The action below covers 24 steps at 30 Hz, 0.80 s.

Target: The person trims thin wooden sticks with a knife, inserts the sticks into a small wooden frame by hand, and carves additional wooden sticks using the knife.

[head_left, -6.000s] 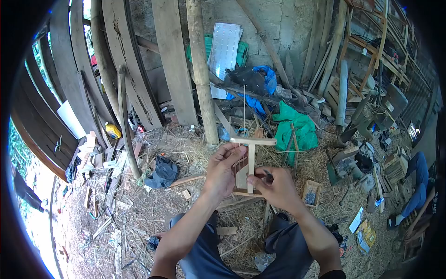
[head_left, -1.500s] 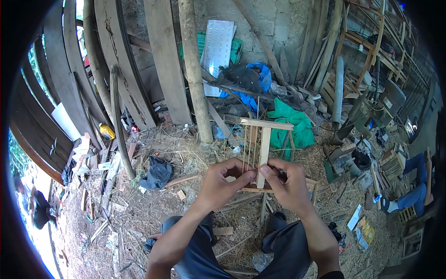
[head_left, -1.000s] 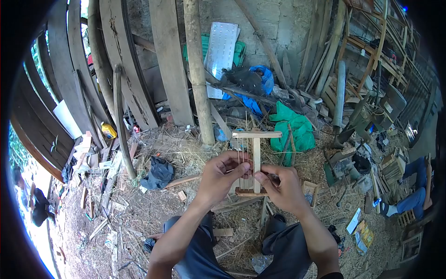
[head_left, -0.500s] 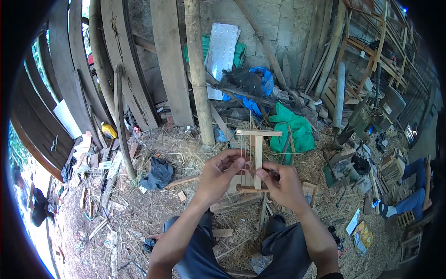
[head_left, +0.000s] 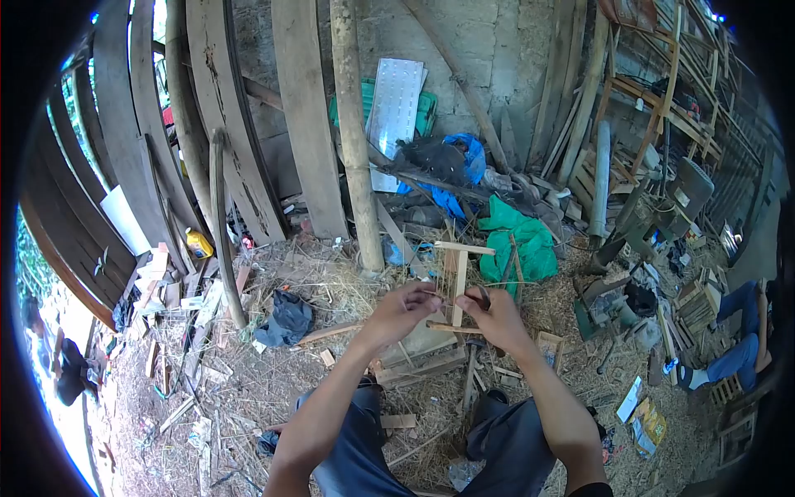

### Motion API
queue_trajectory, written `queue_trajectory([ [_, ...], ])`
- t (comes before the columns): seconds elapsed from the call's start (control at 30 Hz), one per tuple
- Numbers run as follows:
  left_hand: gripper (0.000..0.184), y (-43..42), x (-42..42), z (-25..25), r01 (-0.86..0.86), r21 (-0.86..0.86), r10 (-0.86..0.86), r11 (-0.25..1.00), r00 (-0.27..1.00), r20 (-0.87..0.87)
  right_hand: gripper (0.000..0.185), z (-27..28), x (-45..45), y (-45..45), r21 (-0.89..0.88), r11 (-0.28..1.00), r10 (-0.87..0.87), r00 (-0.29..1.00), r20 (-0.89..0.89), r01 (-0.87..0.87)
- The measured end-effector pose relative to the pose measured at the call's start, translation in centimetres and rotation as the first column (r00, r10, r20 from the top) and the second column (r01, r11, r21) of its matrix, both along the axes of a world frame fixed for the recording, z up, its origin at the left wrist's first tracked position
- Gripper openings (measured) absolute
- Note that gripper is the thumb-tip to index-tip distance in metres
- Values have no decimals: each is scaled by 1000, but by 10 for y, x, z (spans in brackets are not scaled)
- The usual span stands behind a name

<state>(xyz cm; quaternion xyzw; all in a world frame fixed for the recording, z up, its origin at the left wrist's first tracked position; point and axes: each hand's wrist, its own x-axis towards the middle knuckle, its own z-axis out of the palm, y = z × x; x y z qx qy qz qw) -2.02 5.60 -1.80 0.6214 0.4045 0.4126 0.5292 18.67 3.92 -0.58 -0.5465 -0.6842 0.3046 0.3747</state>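
In front of me is a small frame of pale wood [head_left: 460,290], with a crossbar at its top and another at its bottom. My right hand [head_left: 494,319] grips its upright from the right, thumb on the near side. My left hand [head_left: 403,315] is closed in a pinch just left of the upright. Whatever lies between its fingertips is too small to make out. Thin sticks run along the frame's left side, but they show only faintly.
Straw and wood scraps cover the ground. A wooden block [head_left: 422,367] lies below my hands, with a green plastic sheet [head_left: 520,240] beyond and a black bag [head_left: 284,319] at left. A pole [head_left: 356,141] stands ahead. Other people are at the far left [head_left: 70,364] and right [head_left: 737,340].
The frame has turned, so its crossbars now slant and its thin sticks show less. My left hand's fingers have drawn closer together. The whole view has shifted slightly.
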Motion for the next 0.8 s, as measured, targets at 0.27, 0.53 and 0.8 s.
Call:
queue_trajectory([
  [0.27, 29, 0, -3, 3, 192, -131, -187, 973, 981, 52, 31, 18, -10, -14, 32, 999, -18, 992, 124, 14],
  [0.53, 30, 5, -7, 11, 11, -158, 33, 987, 960, 278, 31, 21, -11, -14, 7, 1000, -15, 993, 121, 14],
  [0.8, 26, -1, -1, 13, 26, -160, 20, 987, 960, 278, 32, 22, -18, -21, -20, 998, 68, 994, 91, -66],
])
